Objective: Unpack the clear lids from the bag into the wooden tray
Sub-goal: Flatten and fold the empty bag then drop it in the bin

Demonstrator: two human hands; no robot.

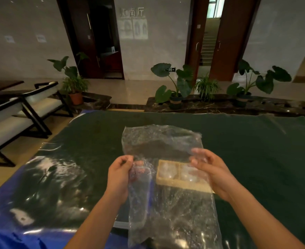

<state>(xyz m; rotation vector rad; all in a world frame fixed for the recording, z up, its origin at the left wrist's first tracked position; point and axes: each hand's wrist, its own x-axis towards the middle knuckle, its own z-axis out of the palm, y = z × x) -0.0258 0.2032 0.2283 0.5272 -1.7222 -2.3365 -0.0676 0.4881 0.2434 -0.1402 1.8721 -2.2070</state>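
A clear bubble-wrap bag (162, 141) is held up over a table covered in dark green cloth (255, 150). The bag's left edge is pinched by the left hand (120, 174), thumb and fingers closed on the film. The right edge is gripped by the right hand (211, 169), whose fingertips (195, 152) are seen partly through the plastic. The bag is stretched between the two sets of fingers; its upper part stands beyond them and its lower part hangs toward the viewer.

A wooden tray (182, 185) is seen through the film, lying between the two hands and just below the right fingers. Two compartments are visible, and rounded clear lids (167, 170) are seen in each; their count cannot be told through the plastic. Whether any lid is inside the bag cannot be told.

Blue plastic sheeting (8, 229) lies under the cloth, left of the left hand. Chairs (22, 112) and potted plants (176, 87) stand beyond the table.
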